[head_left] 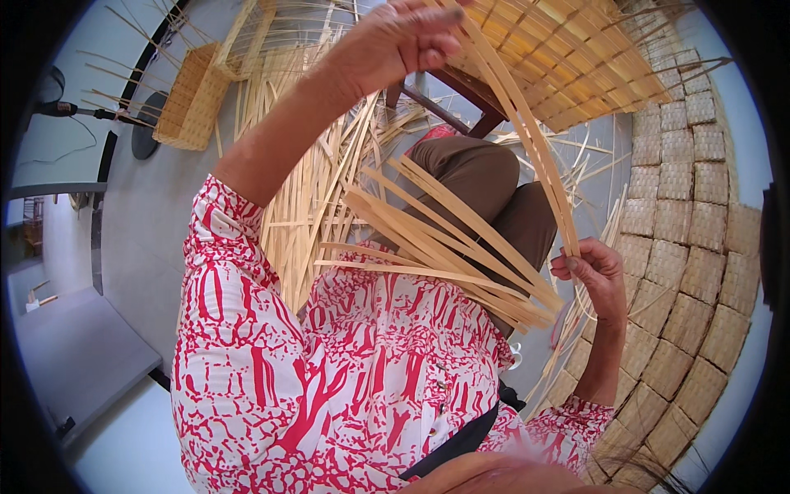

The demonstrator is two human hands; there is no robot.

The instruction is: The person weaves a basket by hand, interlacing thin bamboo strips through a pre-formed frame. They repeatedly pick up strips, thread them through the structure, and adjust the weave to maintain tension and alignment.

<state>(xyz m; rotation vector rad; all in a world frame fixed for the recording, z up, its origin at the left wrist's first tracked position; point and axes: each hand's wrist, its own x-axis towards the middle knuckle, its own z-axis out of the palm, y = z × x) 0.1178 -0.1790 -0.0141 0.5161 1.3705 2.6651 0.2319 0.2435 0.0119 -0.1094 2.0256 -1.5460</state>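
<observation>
Strips (529,123) reach from your left hand (403,45), which pinches their upper part, down to your right hand (597,276), gripping the lower end beside the bundle (473,267). You're likely straightening or checking them; your next move calls for even tension.

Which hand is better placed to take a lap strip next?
The right hand, probably: both hold long strips, but it's nearer the lap strips; the left hand is by the woven panel.
</observation>
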